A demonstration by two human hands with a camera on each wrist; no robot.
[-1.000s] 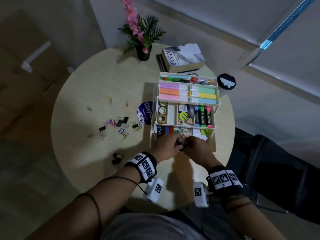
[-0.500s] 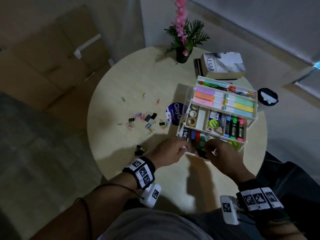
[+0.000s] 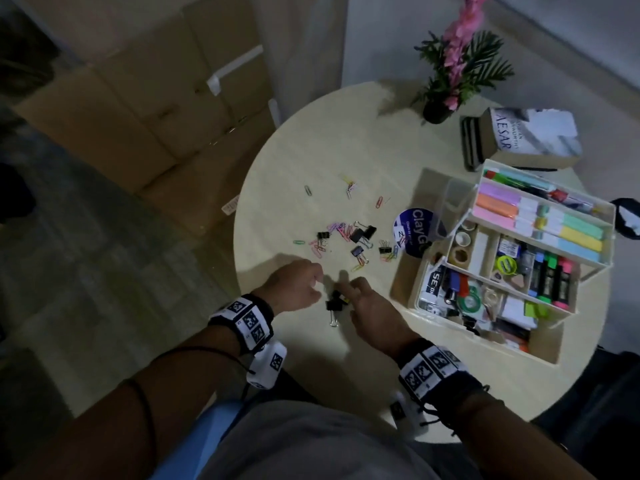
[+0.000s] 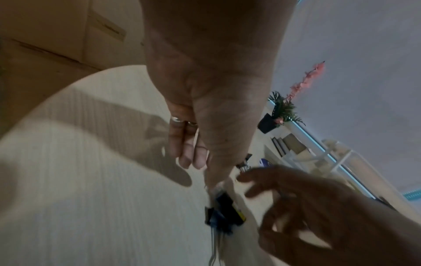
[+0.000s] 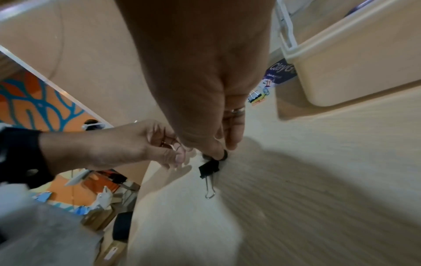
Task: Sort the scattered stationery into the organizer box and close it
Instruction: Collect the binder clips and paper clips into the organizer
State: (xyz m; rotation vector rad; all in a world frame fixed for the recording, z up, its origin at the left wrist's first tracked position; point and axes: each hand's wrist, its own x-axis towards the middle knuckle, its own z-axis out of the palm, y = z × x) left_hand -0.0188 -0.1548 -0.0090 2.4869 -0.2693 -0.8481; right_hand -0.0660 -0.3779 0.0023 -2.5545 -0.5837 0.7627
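Two black binder clips (image 3: 334, 303) (image 4: 225, 212) (image 5: 209, 169) lie on the round table near its front edge. My left hand (image 3: 304, 284) (image 5: 136, 149) hovers just left of them with loosely curled fingers, one digit reaching down to a clip's wire. My right hand (image 3: 356, 296) (image 4: 296, 207) comes in from the right with spread fingers, its thumb tip at the clips; no closed grip shows. The tiered organizer box (image 3: 540, 351) stands open on the right, full of markers, highlighters and tape. More binder clips and coloured paper clips (image 3: 346, 237) lie scattered further back.
A blue round ClayGo sticker (image 3: 414, 230) lies beside the box. A potted plant (image 3: 450, 74) and a book (image 3: 533, 136) stand at the back. The table edge runs close under my wrists. Cardboard boxes (image 3: 156, 109) stand on the floor to the left.
Both hands have left the front of the organizer box and moved left to the two black binder clips near the table edge. The head view has swung left.
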